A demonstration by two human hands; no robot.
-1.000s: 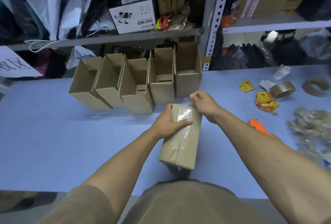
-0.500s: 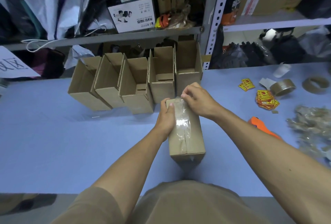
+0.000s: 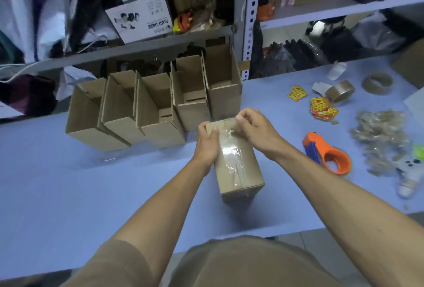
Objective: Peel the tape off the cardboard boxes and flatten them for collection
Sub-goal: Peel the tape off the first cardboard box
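A small brown cardboard box [image 3: 238,162] lies lengthwise on the blue table [image 3: 68,183], sealed along its top by a strip of clear tape [image 3: 231,151]. My left hand [image 3: 206,144] grips the box's far left edge, thumb on top. My right hand [image 3: 252,126] pinches the tape at the box's far end, fingers closed on it. Several opened cardboard boxes [image 3: 156,112] stand in a row just behind, touching one another.
An orange tape dispenser [image 3: 328,153] lies right of the box. Two brown tape rolls [image 3: 339,90], yellow-red stickers [image 3: 321,106] and a heap of crumpled peeled tape [image 3: 380,135] occupy the right side. Cluttered metal shelves [image 3: 243,23] rise behind the table.
The box has been turned and set down flat, its long axis pointing away from me. My right hand moved from the far edge onto the tape end; the left hand slid to the box's side.
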